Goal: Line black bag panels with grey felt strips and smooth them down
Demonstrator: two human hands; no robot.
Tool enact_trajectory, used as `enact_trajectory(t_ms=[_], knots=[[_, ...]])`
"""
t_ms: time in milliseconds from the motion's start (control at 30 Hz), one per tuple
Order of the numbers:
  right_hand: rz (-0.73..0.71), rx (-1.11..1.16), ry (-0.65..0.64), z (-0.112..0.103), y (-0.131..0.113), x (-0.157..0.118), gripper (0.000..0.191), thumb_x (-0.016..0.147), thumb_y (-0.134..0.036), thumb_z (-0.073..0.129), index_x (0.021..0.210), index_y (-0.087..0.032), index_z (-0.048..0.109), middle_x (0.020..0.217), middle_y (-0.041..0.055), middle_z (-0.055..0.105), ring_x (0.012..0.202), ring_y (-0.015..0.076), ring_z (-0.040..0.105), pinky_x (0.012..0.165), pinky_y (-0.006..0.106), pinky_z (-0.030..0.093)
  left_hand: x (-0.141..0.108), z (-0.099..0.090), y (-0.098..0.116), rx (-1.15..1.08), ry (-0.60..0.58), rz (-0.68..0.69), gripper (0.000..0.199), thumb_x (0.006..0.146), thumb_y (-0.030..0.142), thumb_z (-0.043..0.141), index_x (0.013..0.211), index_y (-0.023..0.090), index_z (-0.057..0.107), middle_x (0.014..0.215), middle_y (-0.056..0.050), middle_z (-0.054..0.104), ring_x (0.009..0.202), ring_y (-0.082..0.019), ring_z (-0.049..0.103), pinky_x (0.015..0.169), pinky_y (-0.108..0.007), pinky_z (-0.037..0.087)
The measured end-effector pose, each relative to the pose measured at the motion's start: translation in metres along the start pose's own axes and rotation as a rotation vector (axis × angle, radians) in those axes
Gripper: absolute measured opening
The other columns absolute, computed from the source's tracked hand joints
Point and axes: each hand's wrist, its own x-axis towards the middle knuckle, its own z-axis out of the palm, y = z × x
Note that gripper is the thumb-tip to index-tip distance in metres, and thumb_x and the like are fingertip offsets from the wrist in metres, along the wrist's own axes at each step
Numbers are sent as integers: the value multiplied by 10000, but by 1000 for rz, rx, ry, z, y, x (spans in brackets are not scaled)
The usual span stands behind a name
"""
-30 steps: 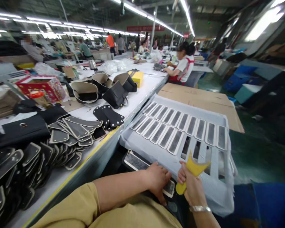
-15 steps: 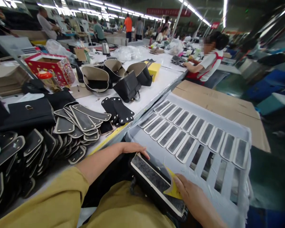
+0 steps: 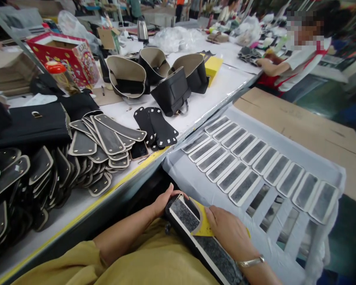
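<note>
A long black piece (image 3: 182, 213) with a grey panel and pale edges lies tilted over my lap. At its far end my left hand (image 3: 165, 200) grips the rim, thumb up and the other fingers partly hidden behind it. My right hand (image 3: 230, 228) is closed on a yellow curved sheet (image 3: 202, 221), which rests against the grey panel near that same end. Beside my right hand stands a cloth-covered rack (image 3: 207, 189) bearing rows of grey panels with white borders (image 3: 243, 188).
On the left table (image 3: 112, 194) lie piled black flaps (image 3: 109, 136), upright black bags (image 3: 170, 93), a red box (image 3: 65, 59) and a jar with a red lid (image 3: 59, 73). Cardboard (image 3: 299, 122) lies behind the rack. A person (image 3: 302, 67) works at the far right.
The view has dipped and shifted. My right hand has slid the yellow sheet up along the grey panel toward my left hand. My left hand's thumb is now raised at the rim.
</note>
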Motion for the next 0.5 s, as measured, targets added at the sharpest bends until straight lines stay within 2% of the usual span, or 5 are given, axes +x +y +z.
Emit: enact_trajectory(t_ms=[133, 267, 333, 500], knots=[[-66, -126, 68, -5, -13, 24, 446, 952, -340, 228, 767, -192, 607, 732, 72, 666, 681, 203, 633, 611, 298, 386, 0, -2, -4, -69, 29, -30, 752, 770, 734, 314, 980, 103, 665, 826, -94, 679, 814, -205, 620, 817, -314, 438], [-95, -234, 98, -6, -25, 42, 466, 954, -347, 216, 765, -187, 612, 695, 75, 661, 640, 217, 633, 562, 299, 376, 6, -7, -11, -41, 111, -8, 587, 755, 630, 505, 949, 103, 678, 894, -100, 691, 851, -211, 625, 870, -323, 427], [-101, -254, 121, -6, -29, 47, 457, 955, -345, 219, 772, -185, 605, 686, 71, 655, 636, 213, 631, 559, 295, 370, 7, -9, -14, 22, 131, 40, 549, 762, 591, 524, 939, 96, 683, 926, -108, 691, 886, -224, 621, 900, -335, 416], [-107, -239, 132, -6, -34, 55, 415, 951, -354, 255, 805, -187, 605, 723, 71, 658, 692, 212, 630, 604, 307, 366, 6, -15, -10, 358, 79, 228, 508, 835, 539, 409, 984, 135, 679, 1029, -90, 672, 1000, -239, 583, 970, -340, 363]])
